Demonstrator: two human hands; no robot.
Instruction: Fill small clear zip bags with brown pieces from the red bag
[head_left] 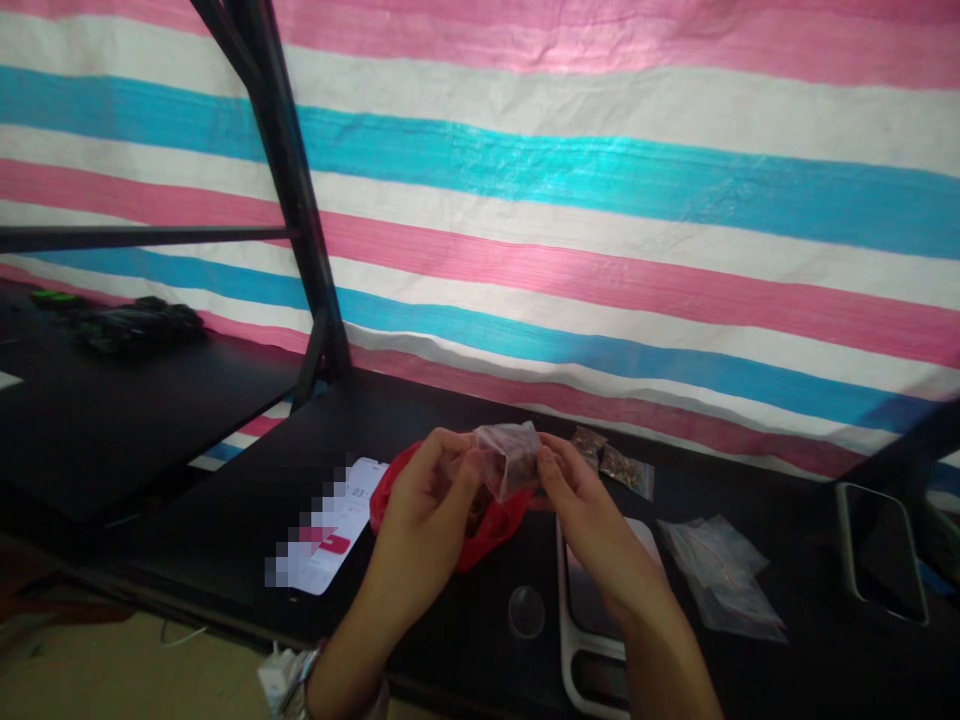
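Note:
Between my two hands is a small clear plastic bag (508,462), lifted above a red plastic bag (491,535) on the table. My left hand (433,495) pinches its left side, thumb and fingers pressed together. My right hand (574,490) grips its right edge the same way. The red bag lies open with something brownish inside, mostly hidden by my hands. Under my right forearm sits a kitchen scale (574,665). A small clear round cup (526,612) stands left of the scale.
Two filled small bags, one a packet (627,471), lie behind my right hand. A stack of flat clear bags (724,575) is right of the scale. A phone (881,553) lies far right; a lit phone (330,540) lies left. A black post (289,180) rises behind.

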